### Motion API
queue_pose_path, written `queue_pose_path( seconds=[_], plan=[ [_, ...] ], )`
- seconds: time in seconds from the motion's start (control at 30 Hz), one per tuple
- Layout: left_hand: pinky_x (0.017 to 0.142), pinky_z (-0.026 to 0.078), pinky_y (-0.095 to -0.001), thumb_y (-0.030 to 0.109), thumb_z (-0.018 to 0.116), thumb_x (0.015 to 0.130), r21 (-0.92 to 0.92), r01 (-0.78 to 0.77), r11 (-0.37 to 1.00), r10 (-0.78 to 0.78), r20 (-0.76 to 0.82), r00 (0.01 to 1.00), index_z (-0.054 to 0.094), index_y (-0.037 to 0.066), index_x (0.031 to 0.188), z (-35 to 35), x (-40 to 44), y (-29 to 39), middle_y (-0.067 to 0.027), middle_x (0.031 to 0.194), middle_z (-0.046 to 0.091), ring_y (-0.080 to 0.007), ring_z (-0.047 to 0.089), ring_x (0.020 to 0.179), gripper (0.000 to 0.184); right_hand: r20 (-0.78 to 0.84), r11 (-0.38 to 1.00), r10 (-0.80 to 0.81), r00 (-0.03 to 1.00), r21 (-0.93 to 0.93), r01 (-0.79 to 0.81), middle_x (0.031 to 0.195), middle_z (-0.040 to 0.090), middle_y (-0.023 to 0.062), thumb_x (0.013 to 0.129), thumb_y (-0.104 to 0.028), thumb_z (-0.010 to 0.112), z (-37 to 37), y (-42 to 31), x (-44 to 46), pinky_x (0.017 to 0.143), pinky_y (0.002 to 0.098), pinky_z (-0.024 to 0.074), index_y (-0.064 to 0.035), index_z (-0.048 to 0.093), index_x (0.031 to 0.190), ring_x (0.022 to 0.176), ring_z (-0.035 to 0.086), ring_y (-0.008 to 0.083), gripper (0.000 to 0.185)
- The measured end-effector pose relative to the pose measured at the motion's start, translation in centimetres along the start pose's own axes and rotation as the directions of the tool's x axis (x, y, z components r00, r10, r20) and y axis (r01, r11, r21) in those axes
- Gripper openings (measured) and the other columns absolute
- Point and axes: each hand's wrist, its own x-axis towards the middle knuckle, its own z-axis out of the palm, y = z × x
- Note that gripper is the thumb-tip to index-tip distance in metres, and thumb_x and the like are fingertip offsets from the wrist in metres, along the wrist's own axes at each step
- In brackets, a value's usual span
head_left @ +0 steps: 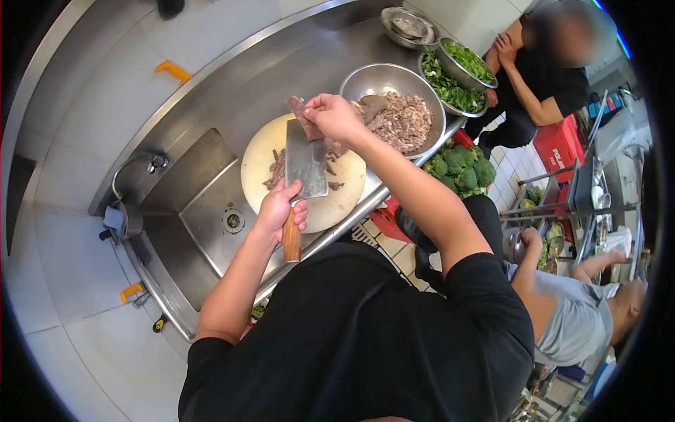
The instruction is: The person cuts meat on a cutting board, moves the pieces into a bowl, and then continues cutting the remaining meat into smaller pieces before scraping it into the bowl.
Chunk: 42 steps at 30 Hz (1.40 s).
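Note:
My left hand [278, 209] is wrapped round the wooden handle of a cleaver [307, 165], whose broad blade lies over a round white cutting board [344, 197]. Pinched in the fingers of my right hand [335, 119] is a piece of meat [302, 118], raised at the blade's far end. Thin dark slices of meat [276, 171] are on the board left of the blade, with a few scraps [335, 186] to its right. More meat beneath my right hand is partly hidden. Beyond that hand stands a steel bowl [357, 79] of chopped meat [408, 123].
A sink basin [204, 239] with a drain and tap [156, 164] lies left of the board. Bowls of leafy greens [450, 88] and smaller steel bowls [409, 27] stand at the far end. Broccoli [460, 169] sits below the counter edge. Two other people [541, 84] are at the right.

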Motion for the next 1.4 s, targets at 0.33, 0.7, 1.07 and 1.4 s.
queue_pose_path(
  seconds=[0.33,0.7,1.07,1.4],
  plan=[
    [0.045,0.045,-0.0347,0.027,0.054,0.108,-0.095,-0.095,0.991,0.097,0.024,0.995,0.028,0.020,0.141,1.4,5.1,2.2,-0.0012,0.066,0.046,-0.0154,0.047,0.049,0.042,0.236,0.984,0.056,0.970,0.152,-0.094,0.090,0.071,0.0036,0.101,-0.014,0.069,3.6,-3.7,-0.9,0.072,0.0293,0.0531,-0.0011,0.070,0.103,0.078,0.065,0.0119,0.013],
    [0.041,0.044,-0.0354,0.025,0.050,0.111,0.126,-0.137,0.982,0.166,-0.258,0.952,0.040,0.015,0.130,-8.3,-1.3,-2.0,-0.0017,0.063,0.048,-0.0149,0.046,0.045,0.023,0.204,0.958,0.092,0.975,0.249,-0.143,0.096,0.071,0.0024,0.098,-0.007,0.071,1.1,-1.6,-2.4,0.077,0.0266,0.0522,-0.0032,0.070,0.103,0.084,0.064,0.0103,0.006],
    [0.040,0.045,-0.0340,0.025,0.049,0.112,0.183,-0.174,0.967,0.230,-0.352,0.907,0.045,0.014,0.125,-10.4,-2.8,-3.0,-0.0011,0.063,0.048,-0.0138,0.045,0.043,0.018,0.078,0.645,-0.345,0.935,-0.704,0.297,0.106,0.073,0.0159,0.083,-0.018,0.078,8.0,12.3,-6.7,0.096,0.0439,0.0523,-0.0062,0.067,0.118,0.114,0.064,0.0335,0.038],
    [0.039,0.044,-0.0323,0.027,0.049,0.113,0.407,-0.144,0.902,0.284,-0.309,0.908,0.051,0.012,0.132,-12.5,-4.4,-3.8,-0.0019,0.064,0.049,-0.0127,0.045,0.042,0.025,-0.002,0.318,-0.527,0.850,-0.928,0.196,0.116,0.068,0.0187,0.084,-0.022,0.078,2.8,10.3,-4.1,0.096,0.0483,0.0522,-0.0032,0.067,0.119,0.115,0.064,0.0377,0.041]
  ],
)
